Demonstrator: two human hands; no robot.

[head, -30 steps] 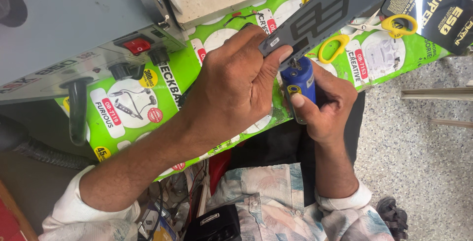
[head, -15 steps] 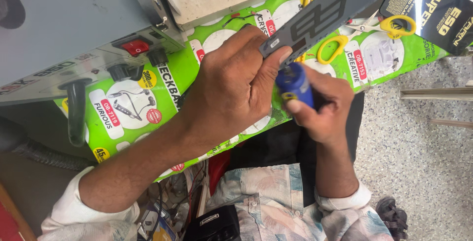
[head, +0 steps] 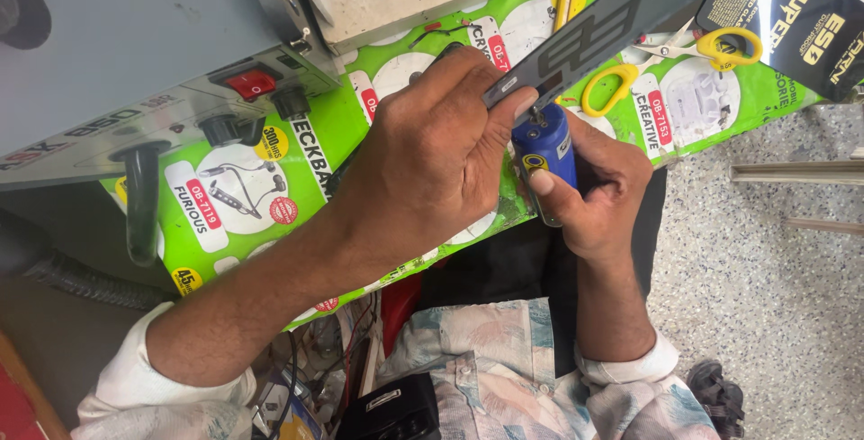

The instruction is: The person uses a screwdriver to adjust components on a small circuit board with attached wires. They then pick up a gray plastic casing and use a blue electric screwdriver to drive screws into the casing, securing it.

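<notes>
Bench (head: 270, 148) space under its green printed mat carried a grey machine (head: 108, 53) with a red rocker switch, and yellow-handled scissors (head: 666, 58) lay beyond the hands. Left hand (head: 432, 161) had its fingers pinched on a long dark flat strip (head: 612, 22), whose near end now met the top of the small blue cylinder (head: 546, 148). Right hand (head: 603, 193) was clamped round that cylinder, which had tipped from leaning to nearly upright within half a second.
</notes>
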